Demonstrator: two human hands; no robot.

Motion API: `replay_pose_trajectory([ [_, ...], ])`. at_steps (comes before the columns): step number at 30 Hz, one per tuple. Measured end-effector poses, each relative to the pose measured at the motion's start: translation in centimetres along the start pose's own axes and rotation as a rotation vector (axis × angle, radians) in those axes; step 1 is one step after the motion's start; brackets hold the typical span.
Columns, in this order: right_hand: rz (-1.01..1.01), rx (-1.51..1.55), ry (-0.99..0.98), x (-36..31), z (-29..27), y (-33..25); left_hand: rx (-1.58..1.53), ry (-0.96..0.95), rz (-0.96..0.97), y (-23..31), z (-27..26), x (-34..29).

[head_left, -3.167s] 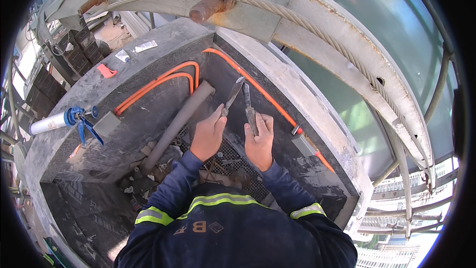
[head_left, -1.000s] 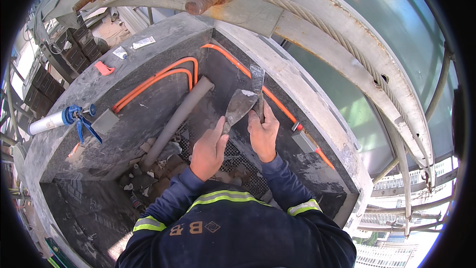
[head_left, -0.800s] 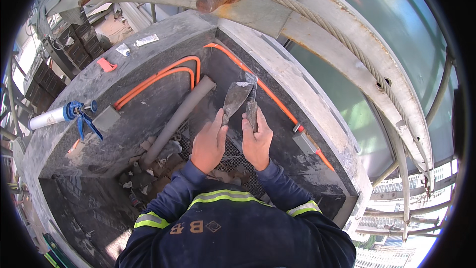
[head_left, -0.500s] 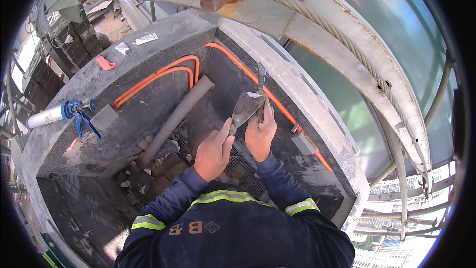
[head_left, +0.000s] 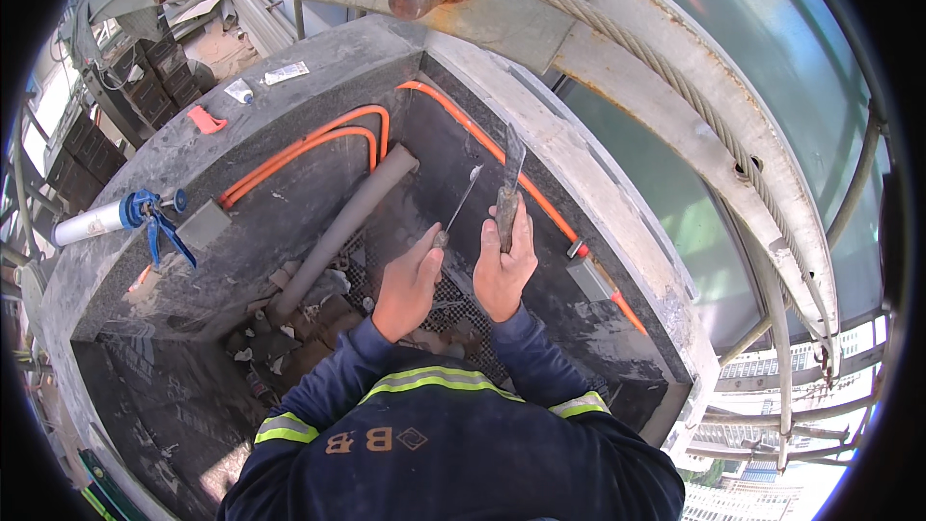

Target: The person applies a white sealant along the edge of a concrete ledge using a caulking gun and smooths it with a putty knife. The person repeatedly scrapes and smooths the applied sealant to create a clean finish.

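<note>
My left hand is closed round the short handle of a putty knife. Its blade is seen nearly edge-on, with a dab of white paste at the tip. To its right, my right hand grips the worn handle of a second putty knife; this narrower blade points up and away. The two knives are apart, held over the inside of a dark, box-like stone-walled recess.
Orange conduits run along the inner walls, and a grey pipe slants down to rubble. On the left ledge lie a blue caulking gun, a red plastic piece and tubes. A steel beam with wire rope arches ahead.
The left putty knife has turned from broad face to nearly edge-on and come away from the right one. My right hand has shifted slightly left and lower, its knife now fully showing.
</note>
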State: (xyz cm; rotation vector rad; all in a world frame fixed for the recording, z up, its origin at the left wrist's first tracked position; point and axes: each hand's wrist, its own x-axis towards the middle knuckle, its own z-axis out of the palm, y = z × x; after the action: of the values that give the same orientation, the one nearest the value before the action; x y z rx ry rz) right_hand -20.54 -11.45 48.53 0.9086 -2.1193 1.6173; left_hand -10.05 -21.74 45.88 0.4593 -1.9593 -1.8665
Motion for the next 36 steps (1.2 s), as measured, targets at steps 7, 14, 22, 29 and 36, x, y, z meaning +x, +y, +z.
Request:
replay_pose_trajectory([
  [7, 0.018, -0.006, 0.029, 1.2, -0.8, 1.0, 0.16, 0.029, 0.271, 3.8, -0.2, -1.8],
  [14, -0.141, -0.156, 0.004, 0.8, -0.6, -0.3, 0.214, 0.076, 0.342, 2.3, 0.1, -1.1],
  [22, 0.115, 0.066, 0.017, 1.7, -0.6, -0.2, 0.214, 0.044, 0.22, 3.4, -0.7, -1.5],
  [29, 0.039, -0.012, 0.01, 1.5, -0.1, 0.1, 0.261, -0.005, 0.302, 2.3, -0.1, -1.5],
  [36, -0.063, 0.014, -0.07, 0.3, -0.7, 0.3, 0.099, 0.024, 0.142, 1.5, 0.3, -1.2],
])
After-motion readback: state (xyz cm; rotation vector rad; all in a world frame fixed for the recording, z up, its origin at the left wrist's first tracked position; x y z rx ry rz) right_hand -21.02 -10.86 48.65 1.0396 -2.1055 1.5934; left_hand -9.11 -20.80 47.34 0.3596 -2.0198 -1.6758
